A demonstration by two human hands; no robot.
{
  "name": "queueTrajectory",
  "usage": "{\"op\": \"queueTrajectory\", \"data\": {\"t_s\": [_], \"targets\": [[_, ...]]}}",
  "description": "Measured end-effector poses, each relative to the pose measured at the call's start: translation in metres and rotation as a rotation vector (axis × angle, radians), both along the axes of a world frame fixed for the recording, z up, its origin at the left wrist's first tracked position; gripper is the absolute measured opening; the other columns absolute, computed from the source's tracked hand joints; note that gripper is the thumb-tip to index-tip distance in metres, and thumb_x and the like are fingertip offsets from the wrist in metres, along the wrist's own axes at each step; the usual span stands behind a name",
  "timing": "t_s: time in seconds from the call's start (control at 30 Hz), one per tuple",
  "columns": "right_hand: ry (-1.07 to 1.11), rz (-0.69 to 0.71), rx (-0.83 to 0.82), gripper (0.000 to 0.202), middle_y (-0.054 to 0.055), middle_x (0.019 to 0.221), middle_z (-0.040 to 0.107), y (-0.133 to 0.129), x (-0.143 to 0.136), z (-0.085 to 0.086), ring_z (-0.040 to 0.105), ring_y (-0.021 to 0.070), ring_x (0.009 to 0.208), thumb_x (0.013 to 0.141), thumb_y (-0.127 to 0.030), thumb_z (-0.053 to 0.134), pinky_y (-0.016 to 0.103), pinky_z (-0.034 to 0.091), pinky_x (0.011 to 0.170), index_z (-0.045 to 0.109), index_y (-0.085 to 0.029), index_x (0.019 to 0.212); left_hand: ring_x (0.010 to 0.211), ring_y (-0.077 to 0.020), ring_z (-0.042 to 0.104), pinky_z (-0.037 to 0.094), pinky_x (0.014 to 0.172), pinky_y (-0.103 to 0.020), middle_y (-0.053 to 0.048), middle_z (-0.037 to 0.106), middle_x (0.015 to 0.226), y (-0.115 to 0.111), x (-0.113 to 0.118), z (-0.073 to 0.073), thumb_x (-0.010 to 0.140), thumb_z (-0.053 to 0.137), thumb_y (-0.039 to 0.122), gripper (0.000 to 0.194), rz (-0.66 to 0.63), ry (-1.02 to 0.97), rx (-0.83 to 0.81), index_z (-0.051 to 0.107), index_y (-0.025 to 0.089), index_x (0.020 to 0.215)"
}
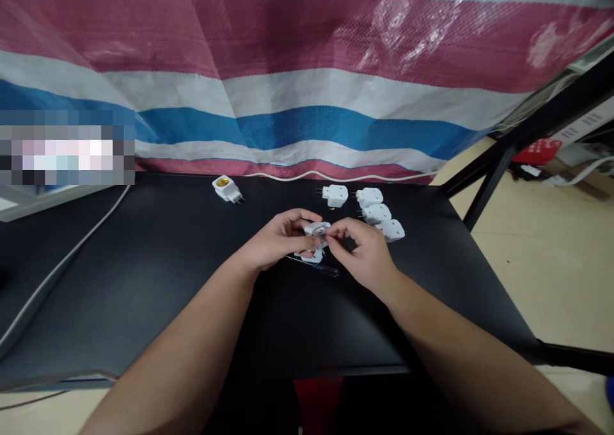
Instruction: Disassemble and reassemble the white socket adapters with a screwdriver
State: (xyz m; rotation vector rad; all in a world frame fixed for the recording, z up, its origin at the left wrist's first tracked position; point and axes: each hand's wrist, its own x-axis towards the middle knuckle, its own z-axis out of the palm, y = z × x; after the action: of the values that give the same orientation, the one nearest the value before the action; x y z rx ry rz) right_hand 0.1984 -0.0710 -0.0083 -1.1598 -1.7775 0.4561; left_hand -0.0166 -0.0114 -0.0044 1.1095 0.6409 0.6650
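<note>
My left hand (283, 238) is closed around a small white plug-in lamp socket housing (316, 229), its inner side turned up toward me. The fingertips of my right hand (357, 243) pinch at its right edge; whatever small part they hold there is hidden. Just below the fingers, another white housing piece (313, 256) lies on the black table (192, 281), partly covered by my left hand. A screwdriver (329, 270) with a clear and blue handle rests beside it, its shaft pointing left.
To the right stand several white plug housings (377, 213), with one more (336, 196) left of them. A white plug socket with a gold interior (225, 189) sits at the back left. A white cable (307, 176) runs along the rear edge, before a striped sheet (297, 121).
</note>
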Motion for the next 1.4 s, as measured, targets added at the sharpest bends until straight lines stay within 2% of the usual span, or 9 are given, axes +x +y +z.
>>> {"op": "queueTrajectory", "data": {"t_s": [0.2,0.37,0.53,0.73,1.13,1.3,1.4], "targets": [[0.102,-0.03,-0.197,0.009,0.001,0.081,0.071,-0.0004,0.0008,-0.0027,0.068,0.0179,0.072,0.088,-0.016,0.07,0.032,0.054,0.067,0.066,-0.024,0.09,0.079,-0.0138,0.076,0.064,0.072,-0.025,-0.007,0.078,0.102,-0.0024,0.0021,-0.0006,0.077,0.095,0.018,0.053,-0.019,-0.009,0.043,0.07,0.014,0.123],[0.12,-0.057,-0.27,0.008,-0.001,0.077,0.067,0.0004,0.0017,-0.0016,0.064,0.0159,0.066,0.087,-0.019,0.071,0.03,0.048,0.059,0.064,-0.024,0.088,0.085,-0.0141,0.076,0.063,0.08,-0.026,-0.008,0.078,0.107,-0.0036,0.0018,-0.0014,0.073,0.096,0.014,0.056,-0.04,0.023,0.114,0.072,0.015,0.125],[0.115,-0.09,-0.269,0.011,-0.002,0.071,0.063,0.002,0.0014,-0.0026,0.058,0.0144,0.062,0.086,-0.022,0.074,0.03,0.047,0.059,0.063,-0.023,0.083,0.083,-0.0135,0.076,0.062,0.077,-0.025,-0.006,0.079,0.102,-0.003,0.0014,-0.0017,0.075,0.094,0.013,0.053,-0.042,0.024,0.11,0.073,0.014,0.124],[0.134,-0.074,-0.28,0.007,0.003,0.085,0.071,0.0045,0.0025,-0.0048,0.069,0.0183,0.072,0.087,-0.026,0.075,0.034,0.055,0.066,0.069,-0.022,0.087,0.08,-0.0134,0.077,0.063,0.074,-0.024,-0.006,0.079,0.099,-0.0005,0.0018,-0.0049,0.074,0.095,0.014,0.054,-0.024,0.007,0.069,0.073,0.014,0.124],[0.117,-0.124,-0.143,0.006,0.004,0.087,0.071,0.0034,-0.0004,-0.0015,0.07,0.0181,0.074,0.09,-0.025,0.075,0.033,0.057,0.065,0.075,-0.022,0.084,0.081,-0.0138,0.076,0.064,0.076,-0.026,-0.005,0.078,0.101,-0.0005,0.0018,-0.0056,0.073,0.097,0.017,0.057,0.009,-0.022,0.081,0.072,0.015,0.125],[0.157,-0.106,-0.161,0.009,0.004,0.087,0.068,0.0036,-0.0005,-0.0013,0.068,0.0183,0.075,0.089,-0.024,0.075,0.033,0.057,0.064,0.072,-0.022,0.08,0.084,-0.0145,0.075,0.062,0.076,-0.025,-0.007,0.078,0.103,-0.0013,0.0021,-0.0052,0.073,0.097,0.016,0.057,0.008,-0.012,0.119,0.074,0.016,0.125],[0.224,-0.102,-0.243,0.011,0.005,0.09,0.07,0.0042,-0.0001,-0.0039,0.07,0.0195,0.078,0.089,-0.029,0.076,0.035,0.059,0.066,0.072,-0.022,0.082,0.085,-0.0137,0.074,0.061,0.075,-0.023,-0.007,0.078,0.105,-0.0016,0.0023,-0.0044,0.073,0.096,0.016,0.056,0.012,-0.024,0.138,0.075,0.017,0.124]]}}
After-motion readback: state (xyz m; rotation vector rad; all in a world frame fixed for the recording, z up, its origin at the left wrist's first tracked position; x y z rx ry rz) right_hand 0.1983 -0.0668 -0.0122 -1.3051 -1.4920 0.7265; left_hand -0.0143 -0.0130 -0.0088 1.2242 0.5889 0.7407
